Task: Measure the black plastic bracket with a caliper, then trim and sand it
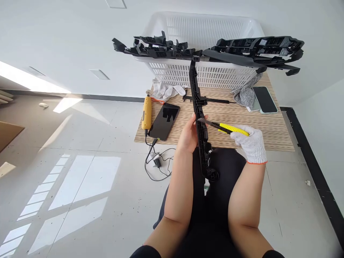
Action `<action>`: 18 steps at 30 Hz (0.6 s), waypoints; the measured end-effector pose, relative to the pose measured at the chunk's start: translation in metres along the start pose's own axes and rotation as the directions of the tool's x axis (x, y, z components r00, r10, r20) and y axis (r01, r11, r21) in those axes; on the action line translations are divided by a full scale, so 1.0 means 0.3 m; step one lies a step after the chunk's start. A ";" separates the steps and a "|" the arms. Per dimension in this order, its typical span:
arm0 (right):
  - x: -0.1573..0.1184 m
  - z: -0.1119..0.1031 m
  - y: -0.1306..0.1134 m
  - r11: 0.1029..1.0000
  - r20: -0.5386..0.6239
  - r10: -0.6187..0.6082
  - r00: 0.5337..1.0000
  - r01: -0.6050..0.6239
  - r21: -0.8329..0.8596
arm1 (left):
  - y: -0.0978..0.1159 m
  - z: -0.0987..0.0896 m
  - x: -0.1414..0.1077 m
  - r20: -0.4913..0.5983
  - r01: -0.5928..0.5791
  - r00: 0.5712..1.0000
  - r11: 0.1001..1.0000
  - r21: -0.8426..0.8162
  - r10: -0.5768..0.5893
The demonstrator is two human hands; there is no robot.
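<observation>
Head view looks down at our lap, with a low bench [258, 132] of striped wood just ahead of our knees. Our bare left hand [188, 134] is wrapped around a long black plastic part [200, 118], fingers closed on its edge near the middle of the frame. That part stands nearly upright, lower end over our lap, upper end reaching toward the white basket [204, 32] at the top centre. Our right hand [251, 143] wears a white knit glove, fingers clamped on a yellow utility knife [228, 129]; the blade tip sits right at the black part, just beside our left thumb.

More black plastic parts [258, 50] lie across the basket rim, sticking out both sides. On the bench's left end we've got a dark phone [164, 122] and a yellow tool [146, 113] just beside it, with cables [158, 161] trailing onto the floor. A grey glove [245, 94] and another phone [264, 99] sit at the upper right of the bench, a white glove [165, 91] at the upper left.
</observation>
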State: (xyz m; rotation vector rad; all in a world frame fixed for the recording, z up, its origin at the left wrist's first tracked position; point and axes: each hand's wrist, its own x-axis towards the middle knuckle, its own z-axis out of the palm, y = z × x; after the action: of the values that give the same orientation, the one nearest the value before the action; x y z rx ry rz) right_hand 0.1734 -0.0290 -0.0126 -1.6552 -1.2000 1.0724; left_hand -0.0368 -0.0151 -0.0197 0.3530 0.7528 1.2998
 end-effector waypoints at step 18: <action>0.002 0.006 0.003 1.000 -0.020 -0.015 1.000 0.015 -0.003 | 0.005 0.003 -0.002 -0.041 0.002 0.999 0.999 0.033 -0.001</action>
State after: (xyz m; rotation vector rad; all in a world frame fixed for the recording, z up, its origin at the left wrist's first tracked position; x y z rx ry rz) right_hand 0.1722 -0.0283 -0.0142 -1.6526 -1.1997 1.0435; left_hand -0.0374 -0.0151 -0.0181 0.3534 0.8093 1.2979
